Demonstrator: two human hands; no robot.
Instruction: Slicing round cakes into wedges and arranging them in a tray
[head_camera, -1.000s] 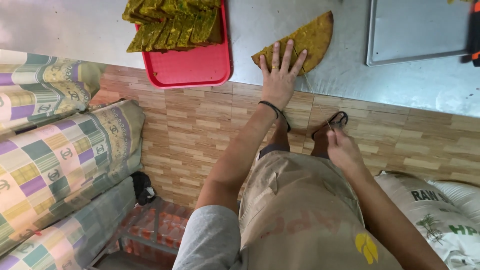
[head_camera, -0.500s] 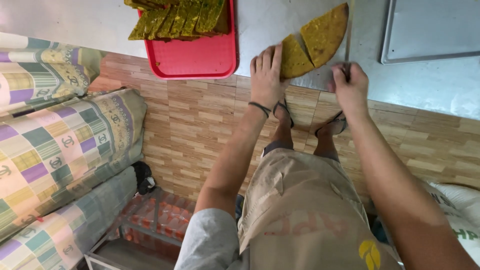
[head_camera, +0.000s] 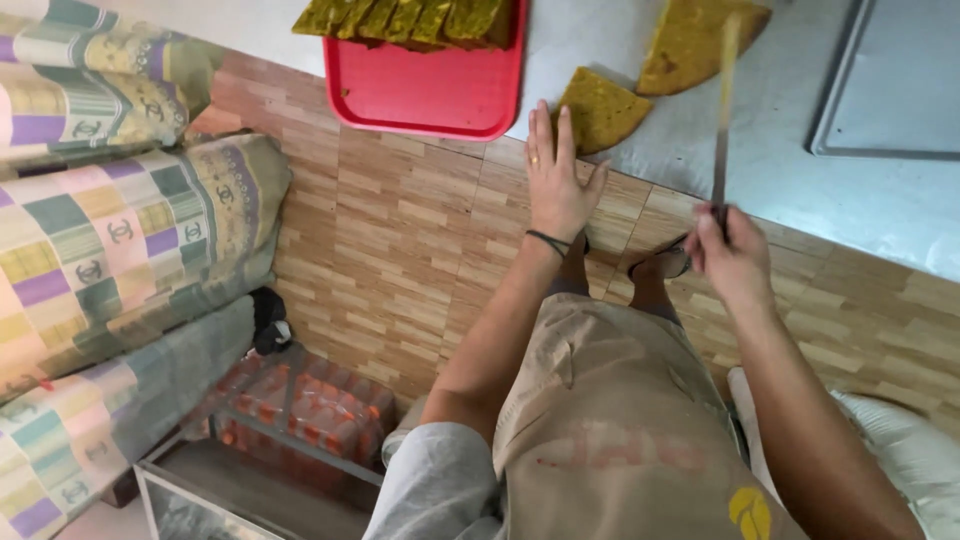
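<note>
Two wedges now lie apart on the grey sheet: the near wedge (head_camera: 598, 108) sits just beyond the left hand (head_camera: 555, 180), whose flat, close-set fingers (head_camera: 548, 130) touch its near edge, while the far wedge (head_camera: 695, 40) lies past the blade tip. The right hand (head_camera: 730, 250) is closed around a knife (head_camera: 724, 110), raised and blurred. Half a second ago both pieces lay together and both hands pressed there; the cut looks finished. The red tray (head_camera: 430, 95) lies left of the fingers.
</note>
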